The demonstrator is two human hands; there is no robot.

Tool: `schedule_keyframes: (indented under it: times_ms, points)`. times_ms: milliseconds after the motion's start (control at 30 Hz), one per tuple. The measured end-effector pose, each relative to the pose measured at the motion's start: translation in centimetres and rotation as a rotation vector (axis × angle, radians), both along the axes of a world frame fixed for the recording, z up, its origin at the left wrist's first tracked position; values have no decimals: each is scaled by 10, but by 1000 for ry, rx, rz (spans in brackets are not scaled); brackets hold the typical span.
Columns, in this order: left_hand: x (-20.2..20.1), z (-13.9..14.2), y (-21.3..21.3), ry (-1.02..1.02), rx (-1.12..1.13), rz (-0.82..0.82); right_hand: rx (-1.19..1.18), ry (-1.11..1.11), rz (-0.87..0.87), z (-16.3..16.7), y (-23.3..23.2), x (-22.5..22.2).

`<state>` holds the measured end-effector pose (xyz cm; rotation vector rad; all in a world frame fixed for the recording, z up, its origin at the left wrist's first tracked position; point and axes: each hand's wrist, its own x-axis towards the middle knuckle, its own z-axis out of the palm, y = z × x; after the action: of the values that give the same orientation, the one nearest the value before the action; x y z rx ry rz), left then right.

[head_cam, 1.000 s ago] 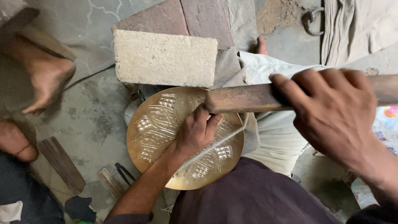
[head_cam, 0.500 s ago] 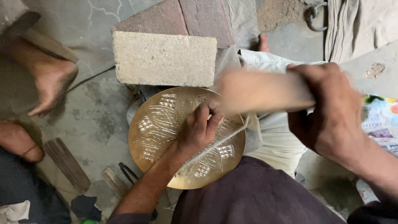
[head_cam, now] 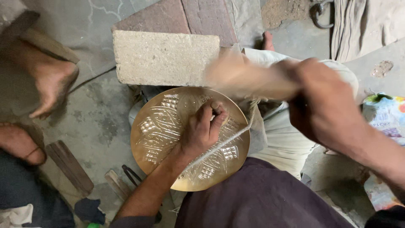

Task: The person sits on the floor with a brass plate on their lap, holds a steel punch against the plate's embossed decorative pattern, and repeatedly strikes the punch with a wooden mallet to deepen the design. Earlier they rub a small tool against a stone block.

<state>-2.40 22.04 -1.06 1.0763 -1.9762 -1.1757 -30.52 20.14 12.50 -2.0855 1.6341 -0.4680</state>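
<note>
A round brass plate (head_cam: 164, 126) with engraved patterns lies on my lap below a stone block. My left hand (head_cam: 203, 131) rests on the plate's middle, fingers pinched around a small upright chisel (head_cam: 215, 107) whose tip touches the metal. My right hand (head_cam: 325, 105) is raised at the right, gripping a wooden mallet (head_cam: 242, 76) that is blurred with motion above the plate's upper right edge, near the chisel's top.
A rough stone block (head_cam: 164, 57) sits just beyond the plate. Another person's bare feet (head_cam: 50, 82) are at the left. Wooden sticks (head_cam: 69, 166) and dark metal tools (head_cam: 133, 175) lie on the concrete floor. A colourful wrapper (head_cam: 386, 114) lies at the right.
The mallet in my right hand has swung from lying across the plate's top upward and is now blurred in motion. My left hand and the chisel stayed on the plate.
</note>
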Motion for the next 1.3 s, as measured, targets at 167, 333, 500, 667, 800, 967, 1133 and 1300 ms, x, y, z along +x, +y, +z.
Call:
schedule_keyframes:
  times_ms: [167,333,500,667,800,967,1133,1300]
  points:
    - [-1,1,-3,52,35,-5,5,-96,-39,-6,-7,-2]
    - [-1,5,-4,-27,130,8,-103,355,85,-6,-10,-2]
    - [0,9,-7,35,-16,-3,89,-255,-95,-1,-21,0]
    - [0,9,-6,51,101,-8,83,-181,-121,-1,-25,1]
    - [0,7,-4,-1,-56,4,-13,251,110,-5,-21,2]
    - [-1,7,-4,111,-5,12,119,-234,-258,-4,-16,7]
    - [0,5,-6,3,-19,-7,-98,313,59,-3,-13,10]
    - [-1,4,-4,51,-42,-6,-92,317,7,0,2,12]
